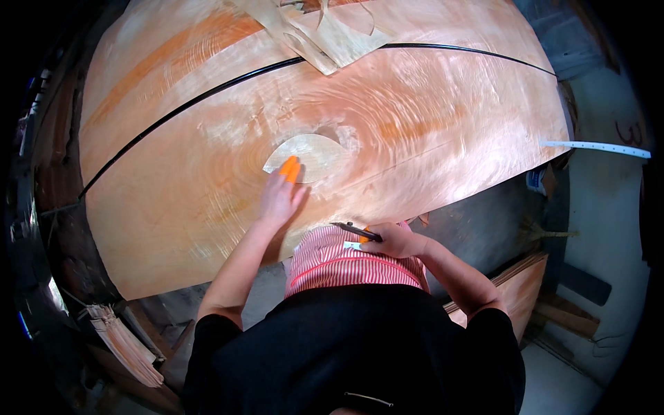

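Note:
A pale, leaf-shaped piece of veneer (pixel 315 153) lies on the large reddish wood veneer sheet (pixel 173 228). My left hand (pixel 279 197), orange covers on two fingers, reaches over its near edge. These fingers are stretched out, and the fingertips rest on or just above the pale piece. Closer to my body, my right hand (pixel 398 242) is closed around a dark, slim knife-like cutter (pixel 360 232), its pointed end toward the left. Orange also shows at that hand's fingers. A short white strip (pixel 352 245) shows just below the tool; whether the hand holds it is unclear.
A black cord (pixel 228 83) crosses the sheet. Torn veneer scraps (pixel 332 45) lie at the far side. A white marked strip (pixel 598 147) extends past the right edge. Stacked veneer sheets (pixel 522 283) lean at lower right; a veneer bundle (pixel 128 346) is at lower left.

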`<state>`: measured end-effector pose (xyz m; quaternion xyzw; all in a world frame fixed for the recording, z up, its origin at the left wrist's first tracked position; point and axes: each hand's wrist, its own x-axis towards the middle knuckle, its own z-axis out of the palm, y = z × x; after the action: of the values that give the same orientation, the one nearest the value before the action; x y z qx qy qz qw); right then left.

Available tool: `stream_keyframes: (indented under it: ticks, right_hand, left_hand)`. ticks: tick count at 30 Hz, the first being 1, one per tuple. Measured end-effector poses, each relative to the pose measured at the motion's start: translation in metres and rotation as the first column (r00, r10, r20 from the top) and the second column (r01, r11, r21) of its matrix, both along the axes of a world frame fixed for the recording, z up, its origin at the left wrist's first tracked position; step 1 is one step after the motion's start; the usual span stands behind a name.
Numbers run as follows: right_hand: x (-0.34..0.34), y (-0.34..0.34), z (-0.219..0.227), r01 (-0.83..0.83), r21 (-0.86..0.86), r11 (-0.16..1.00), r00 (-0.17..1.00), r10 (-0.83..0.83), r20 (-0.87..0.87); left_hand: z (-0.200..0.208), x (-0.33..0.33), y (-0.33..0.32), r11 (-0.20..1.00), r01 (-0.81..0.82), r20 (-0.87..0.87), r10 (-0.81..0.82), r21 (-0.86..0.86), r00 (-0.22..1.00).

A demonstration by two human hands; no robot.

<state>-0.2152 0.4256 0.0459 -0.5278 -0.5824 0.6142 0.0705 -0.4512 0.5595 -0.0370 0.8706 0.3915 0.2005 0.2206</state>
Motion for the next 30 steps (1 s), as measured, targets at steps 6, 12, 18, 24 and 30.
stream_keyframes:
  ticks: [6,12,18,24,30]
  right_hand:
    - [0.021,0.011,-0.007,0.056,-0.339,0.939,0.93,-0.173,-0.325]
    - [0.047,0.012,-0.004,0.385,-0.613,0.69,0.701,-0.651,-0.291]
    - [0.043,0.043,-0.05,0.738,-0.367,0.566,0.521,-0.824,-0.224]
    - [0.012,0.078,-0.14,0.863,-0.023,0.505,0.505,-0.863,0.026]
    - [0.013,0.081,-0.15,0.843,-0.002,0.538,0.538,-0.843,0.016]
  left_hand:
    - [-0.01,0.059,-0.014,0.979,0.2,-0.101,-0.204,-0.047,0.974]
    - [-0.03,0.08,-0.015,0.971,0.235,-0.159,-0.238,-0.04,0.958]
    - [-0.033,0.086,-0.018,0.978,0.204,-0.21,-0.209,-0.046,0.955]
    - [-0.035,0.09,-0.019,0.982,0.183,-0.175,-0.187,-0.039,0.966]
    - [-0.023,0.097,-0.011,0.974,0.226,-0.19,-0.226,-0.025,0.955]
